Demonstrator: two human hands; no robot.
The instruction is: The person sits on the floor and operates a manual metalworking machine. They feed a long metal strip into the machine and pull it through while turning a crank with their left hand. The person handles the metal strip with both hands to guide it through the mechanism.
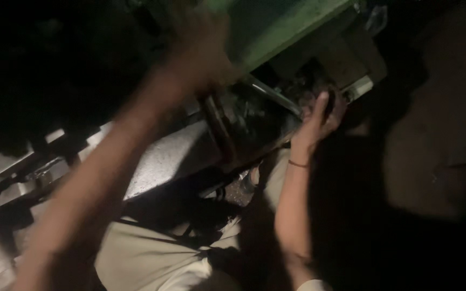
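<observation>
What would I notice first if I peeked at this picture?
First, the big blurred left arm sweeping up from the bottom left, its left hand raised against the green machine part at the top. Next, the right hand at centre right, with a thin band on its wrist, its grip on something dark beside a shiny metal bar. Everything else is lost in shadow.

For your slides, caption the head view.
Left hand blurred against green machine; right hand at dark parts beside a metal rod.
</observation>
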